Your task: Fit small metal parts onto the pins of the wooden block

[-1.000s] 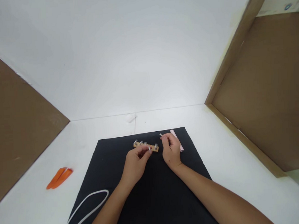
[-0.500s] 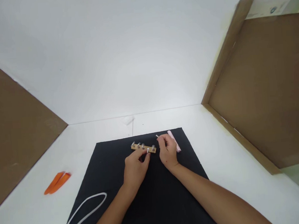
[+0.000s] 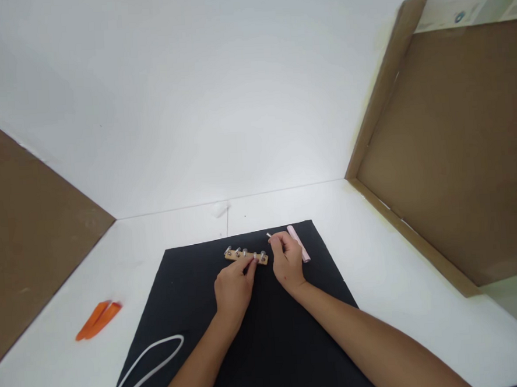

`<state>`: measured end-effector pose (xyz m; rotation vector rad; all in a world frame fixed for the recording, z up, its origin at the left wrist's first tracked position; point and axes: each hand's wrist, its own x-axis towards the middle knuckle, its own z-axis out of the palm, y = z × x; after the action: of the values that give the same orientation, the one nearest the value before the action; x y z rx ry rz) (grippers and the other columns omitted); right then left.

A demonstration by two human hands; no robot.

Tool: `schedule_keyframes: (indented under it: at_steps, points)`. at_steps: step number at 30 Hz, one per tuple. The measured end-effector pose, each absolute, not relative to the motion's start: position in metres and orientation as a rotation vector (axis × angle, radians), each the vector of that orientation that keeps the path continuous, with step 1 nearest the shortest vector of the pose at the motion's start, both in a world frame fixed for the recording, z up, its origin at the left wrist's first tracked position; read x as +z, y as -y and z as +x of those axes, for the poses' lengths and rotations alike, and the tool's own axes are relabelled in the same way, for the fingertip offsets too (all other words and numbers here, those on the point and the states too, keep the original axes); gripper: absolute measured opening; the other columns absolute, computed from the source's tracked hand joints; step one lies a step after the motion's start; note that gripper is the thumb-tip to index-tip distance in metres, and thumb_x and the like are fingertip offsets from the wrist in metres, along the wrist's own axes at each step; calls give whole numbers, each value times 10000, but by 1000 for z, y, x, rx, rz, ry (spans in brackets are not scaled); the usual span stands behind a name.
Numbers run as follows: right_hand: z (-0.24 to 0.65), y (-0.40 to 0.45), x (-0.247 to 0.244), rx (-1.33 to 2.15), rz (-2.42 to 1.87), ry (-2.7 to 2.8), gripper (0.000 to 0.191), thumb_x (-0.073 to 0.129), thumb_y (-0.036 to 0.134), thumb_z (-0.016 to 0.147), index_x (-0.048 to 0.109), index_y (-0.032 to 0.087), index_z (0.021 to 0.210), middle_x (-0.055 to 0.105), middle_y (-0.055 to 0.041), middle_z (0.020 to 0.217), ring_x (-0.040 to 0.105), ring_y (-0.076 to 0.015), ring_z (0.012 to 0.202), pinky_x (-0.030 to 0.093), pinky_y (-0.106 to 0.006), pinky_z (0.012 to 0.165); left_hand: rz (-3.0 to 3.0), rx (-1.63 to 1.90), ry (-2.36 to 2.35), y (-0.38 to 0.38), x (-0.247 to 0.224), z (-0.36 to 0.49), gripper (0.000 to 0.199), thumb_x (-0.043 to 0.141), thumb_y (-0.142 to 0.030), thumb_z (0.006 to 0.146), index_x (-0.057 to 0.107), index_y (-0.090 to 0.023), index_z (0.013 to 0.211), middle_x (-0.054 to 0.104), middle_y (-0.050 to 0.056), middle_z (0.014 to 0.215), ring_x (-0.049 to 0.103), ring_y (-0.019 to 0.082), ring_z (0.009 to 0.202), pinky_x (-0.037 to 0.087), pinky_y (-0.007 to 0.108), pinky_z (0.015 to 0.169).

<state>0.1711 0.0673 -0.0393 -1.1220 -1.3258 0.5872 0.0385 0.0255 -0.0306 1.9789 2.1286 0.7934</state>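
Observation:
A short light-wood strip (image 3: 233,256) lies on the black mat, with several small shiny upright pieces along it, too small to identify. My left hand (image 3: 233,291) is closed in a pinch at the near edge of the strip, thumb and index finger around a small pale peg (image 3: 255,255) towards its right end. To the right, my right hand (image 3: 288,264) is closed around a thin rod (image 3: 268,235); only its silvery tip sticks out to the left, and the rest is hidden in the fingers.
A pale pink tube (image 3: 298,243) lies just right of my right hand. The black mat (image 3: 180,286) covers the middle of the white table. A white cable (image 3: 158,342) loops at its lower left, and an orange object (image 3: 98,320) sits further left. Brown panels (image 3: 448,147) flank both sides.
The pale peg between my left fingers has come down and now stands level with the other pieces on the strip. My right hand stays nearly where it was; the whole view shifts slightly.

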Motion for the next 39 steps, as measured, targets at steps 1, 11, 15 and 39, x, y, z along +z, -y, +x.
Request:
schedule_keyframes:
  at_steps: [1,11,15,39]
  points:
    - [171,-67,-40,595,-1129,1311,278,457,313,929,587,182,721,534,21,610,498,-141,587,367,-263,590,1980,739,-2165,-26,-30,39,224,565,-353,895,750,-298,1009,773,33,924,716,227,832,495,279,699]
    - [168,-67,-41,637,-1174,1236,273,457,323,926,585,182,730,493,41,584,464,-128,552,340,-251,551,2160,292,-2213,6,-5,48,280,491,-340,928,710,-303,1098,763,49,942,724,244,757,498,283,606]
    - [168,-69,-41,645,-1178,1230,270,461,325,923,586,185,729,503,39,592,466,-131,558,347,-252,557,2283,194,-2117,21,-7,60,323,444,-371,942,695,-302,1133,659,52,1259,729,248,758,543,319,612]
    - [169,-70,-40,710,-1171,1167,266,447,314,914,590,179,735,570,17,645,516,-143,601,412,-258,599,2007,660,-1682,0,-24,51,503,503,-351,892,501,-236,1382,620,74,1314,673,250,1044,525,355,880]
